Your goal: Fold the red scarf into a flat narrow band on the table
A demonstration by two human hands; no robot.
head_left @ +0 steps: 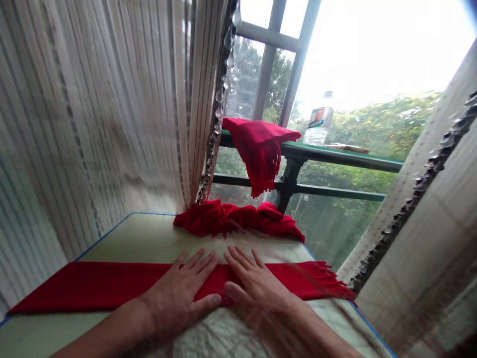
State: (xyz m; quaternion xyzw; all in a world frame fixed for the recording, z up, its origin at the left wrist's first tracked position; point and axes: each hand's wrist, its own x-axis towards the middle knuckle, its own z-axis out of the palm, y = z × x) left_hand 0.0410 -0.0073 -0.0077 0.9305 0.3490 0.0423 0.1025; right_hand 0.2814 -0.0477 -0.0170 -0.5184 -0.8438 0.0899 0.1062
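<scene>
A long red scarf point(112, 286) lies flat in a folded strip across the pale tabletop point(137, 238), its fringed end toward the right edge. My left hand point(182, 286) rests palm down on the scarf's middle, fingers spread. Beside it, my right hand point(253, 281) is also flat on the cloth with its fingers stretched out. The two thumbs point toward each other with a narrow gap between them. Farther back on the table is a crumpled heap of red cloth point(238, 219).
Another red fringed scarf point(257, 144) hangs over the dark green railing point(346, 154) by the window. A clear plastic bottle point(318, 122) and a thin flat object point(346, 147) sit on the ledge. Sheer curtains hang at left point(122, 109) and right point(421, 223).
</scene>
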